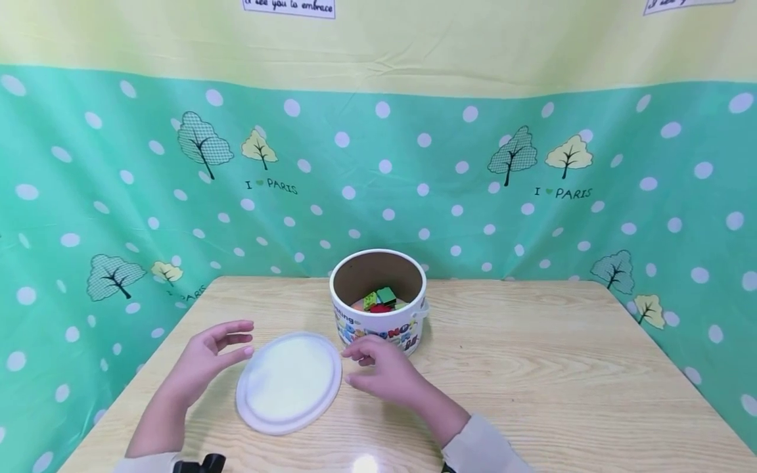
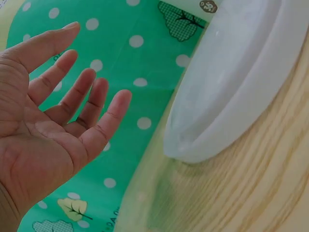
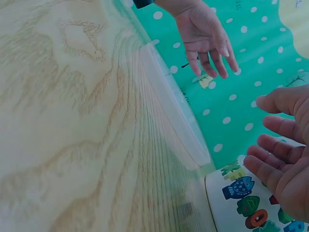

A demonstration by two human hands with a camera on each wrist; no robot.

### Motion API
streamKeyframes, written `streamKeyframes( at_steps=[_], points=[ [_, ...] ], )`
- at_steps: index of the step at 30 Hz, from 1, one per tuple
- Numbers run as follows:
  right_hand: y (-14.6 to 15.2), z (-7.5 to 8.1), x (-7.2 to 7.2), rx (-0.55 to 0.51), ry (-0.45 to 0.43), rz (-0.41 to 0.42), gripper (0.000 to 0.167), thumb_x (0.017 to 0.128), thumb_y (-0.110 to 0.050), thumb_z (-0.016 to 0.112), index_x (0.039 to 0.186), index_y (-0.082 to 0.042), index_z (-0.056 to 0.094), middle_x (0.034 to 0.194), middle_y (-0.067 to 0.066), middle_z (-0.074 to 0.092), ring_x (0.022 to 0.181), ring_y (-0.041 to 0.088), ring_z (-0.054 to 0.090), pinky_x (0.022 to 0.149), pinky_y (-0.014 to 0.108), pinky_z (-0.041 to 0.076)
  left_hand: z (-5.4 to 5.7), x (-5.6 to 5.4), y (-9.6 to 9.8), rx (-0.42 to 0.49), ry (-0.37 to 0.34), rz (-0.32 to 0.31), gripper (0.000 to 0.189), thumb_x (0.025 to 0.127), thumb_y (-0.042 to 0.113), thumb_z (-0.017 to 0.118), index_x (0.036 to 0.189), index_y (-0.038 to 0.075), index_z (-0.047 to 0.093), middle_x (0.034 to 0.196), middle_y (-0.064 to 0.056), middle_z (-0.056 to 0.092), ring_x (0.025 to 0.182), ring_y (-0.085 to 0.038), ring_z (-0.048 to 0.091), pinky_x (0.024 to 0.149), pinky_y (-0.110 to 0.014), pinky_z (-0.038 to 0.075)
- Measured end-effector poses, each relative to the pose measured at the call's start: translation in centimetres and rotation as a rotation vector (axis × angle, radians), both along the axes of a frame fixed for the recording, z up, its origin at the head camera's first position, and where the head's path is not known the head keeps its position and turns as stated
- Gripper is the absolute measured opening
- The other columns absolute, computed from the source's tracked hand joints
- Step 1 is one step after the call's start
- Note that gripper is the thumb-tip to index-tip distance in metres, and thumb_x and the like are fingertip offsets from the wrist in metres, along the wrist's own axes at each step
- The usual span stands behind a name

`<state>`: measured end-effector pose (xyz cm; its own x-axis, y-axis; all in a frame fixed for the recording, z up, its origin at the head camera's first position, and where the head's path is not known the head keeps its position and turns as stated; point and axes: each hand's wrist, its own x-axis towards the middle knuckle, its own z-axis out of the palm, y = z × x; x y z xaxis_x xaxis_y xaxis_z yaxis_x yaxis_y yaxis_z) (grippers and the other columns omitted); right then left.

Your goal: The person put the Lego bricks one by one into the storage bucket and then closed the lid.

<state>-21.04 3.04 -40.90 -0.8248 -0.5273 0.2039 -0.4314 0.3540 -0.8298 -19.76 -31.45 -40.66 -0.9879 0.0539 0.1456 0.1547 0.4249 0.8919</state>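
Note:
A round white lid (image 1: 290, 381) lies flat on the wooden table, between the two hands. On its left side my left hand (image 1: 214, 358) hovers with fingers spread and loosely bent, holding nothing; the left wrist view shows its palm (image 2: 43, 130) apart from the lid's rim (image 2: 231, 116). My right hand (image 1: 384, 371) is at the lid's right, just in front of the bucket, fingers relaxed and holding nothing. Behind it stands a white printed bucket (image 1: 378, 325) without a cover, with several coloured blocks (image 1: 381, 300) inside. In the right wrist view, the bucket's printed side (image 3: 246, 203) is below the right hand (image 3: 285, 154).
A wooden table (image 1: 550, 368) stretches out to the right of the bucket. Behind and beside it hangs a green dotted curtain (image 1: 384, 164) with printed trees. A dark object (image 1: 201, 463) shows at the bottom edge near the left sleeve.

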Motion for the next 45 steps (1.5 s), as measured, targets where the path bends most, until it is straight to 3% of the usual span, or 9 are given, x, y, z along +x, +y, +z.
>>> streamKeyframes(
  at_steps=[4, 12, 17, 22, 29, 34, 45],
  points=[
    [-0.5, -0.2, 0.2, 0.029, -0.007, -0.026, 0.033, 0.08, -0.009, 0.078, 0.112, -0.008, 0.07, 0.112, -0.003, 0.061, 0.1, 0.017, 0.061, 0.087, 0.022, 0.053, -0.2, 0.2, -0.6, -0.018, -0.012, 0.016, 0.059, 0.089, 0.021, 0.073, 0.137, -0.003, 0.049, 0.127, -0.001, 0.058, 0.108, -0.001, 0.056, 0.087, -0.016, 0.051],
    [-1.3, -0.7, 1.0, 0.052, -0.099, -0.106, 0.037, 0.078, -0.008, 0.08, 0.114, -0.007, 0.07, 0.112, 0.0, 0.064, 0.097, 0.019, 0.063, 0.074, 0.021, 0.055, -0.9, 0.2, -1.8, -0.028, -0.065, -0.006, 0.061, 0.089, 0.021, 0.073, 0.139, -0.003, 0.047, 0.137, -0.024, 0.05, 0.109, -0.001, 0.056, 0.086, -0.017, 0.051],
    [-1.8, -1.3, 1.3, 0.017, -0.136, -0.123, 0.04, 0.075, -0.004, 0.081, 0.114, -0.003, 0.069, 0.109, 0.004, 0.066, 0.095, 0.021, 0.064, 0.076, 0.022, 0.054, -1.7, 0.3, -2.9, 0.009, -0.102, -0.082, 0.062, 0.089, 0.015, 0.071, 0.141, -0.005, 0.044, 0.14, -0.027, 0.046, 0.113, -0.009, 0.056, 0.086, -0.023, 0.053],
    [-2.3, -2.1, 1.3, 0.026, -0.171, -0.124, 0.052, 0.07, -0.004, 0.085, 0.119, -0.005, 0.067, 0.105, 0.005, 0.063, 0.089, 0.018, 0.064, 0.073, 0.022, 0.054, -2.3, 0.3, -4.0, 0.037, -0.175, -0.147, 0.066, 0.088, 0.01, 0.071, 0.143, -0.007, 0.039, 0.144, -0.029, 0.041, 0.113, -0.003, 0.056, 0.087, -0.025, 0.054],
    [-3.0, -3.3, 1.1, -0.023, -0.244, -0.127, 0.065, 0.066, 0.005, 0.085, 0.126, 0.0, 0.061, 0.1, 0.006, 0.057, 0.08, 0.014, 0.063, 0.068, 0.019, 0.056, -2.9, 0.1, -5.0, 0.086, -0.265, -0.333, 0.073, 0.088, 0.004, 0.069, 0.144, -0.015, 0.028, 0.146, -0.036, 0.033, 0.114, -0.002, 0.057, 0.091, -0.025, 0.052],
    [-3.4, -3.9, 1.2, -0.089, -0.235, -0.146, 0.065, 0.063, 0.01, 0.084, 0.124, 0.006, 0.061, 0.103, 0.008, 0.056, 0.081, 0.013, 0.062, 0.07, 0.018, 0.056, -3.7, -0.3, -5.1, 0.145, -0.305, -0.415, 0.078, 0.084, -0.002, 0.07, 0.143, -0.019, 0.024, 0.142, -0.031, 0.042, 0.114, -0.009, 0.058, 0.096, -0.028, 0.051],
    [-4.2, -4.9, 1.1, -0.144, -0.217, -0.188, 0.062, 0.059, 0.009, 0.087, 0.116, 0.011, 0.063, 0.107, 0.005, 0.052, 0.081, 0.012, 0.06, 0.073, 0.017, 0.056, -4.3, -0.4, -5.5, 0.207, -0.32, -0.415, 0.079, 0.079, -0.006, 0.072, 0.141, -0.021, 0.026, 0.13, -0.008, 0.059, 0.111, -0.011, 0.06, 0.095, -0.03, 0.051]
  ],
)
